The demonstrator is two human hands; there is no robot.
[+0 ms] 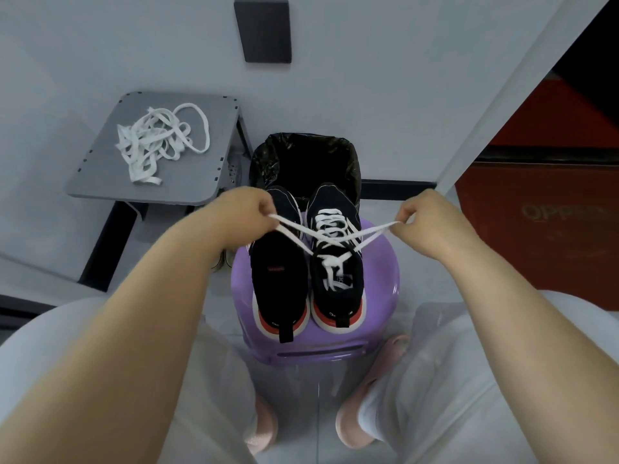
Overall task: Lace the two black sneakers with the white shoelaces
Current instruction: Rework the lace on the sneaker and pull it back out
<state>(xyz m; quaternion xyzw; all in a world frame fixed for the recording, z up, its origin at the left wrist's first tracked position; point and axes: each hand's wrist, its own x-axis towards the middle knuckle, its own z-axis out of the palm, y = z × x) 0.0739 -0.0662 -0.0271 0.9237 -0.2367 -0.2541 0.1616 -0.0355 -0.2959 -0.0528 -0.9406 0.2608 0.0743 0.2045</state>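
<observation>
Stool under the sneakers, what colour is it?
The stool is purple, shown best in the head view.

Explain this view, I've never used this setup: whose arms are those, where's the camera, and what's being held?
No machine here: these are a person's two bare arms, seen from one wide-angle camera worn on their head, looking down. Two black sneakers stand side by side on a purple stool. The right sneaker is laced with a white shoelace. The left hand and right hand each pinch one end of it in the fingers, pulled out sideways. The left sneaker shows no lacing. A loose pile of white laces lies on a grey surface at far left, and a bin lined with a black bag stands behind the stool.
</observation>
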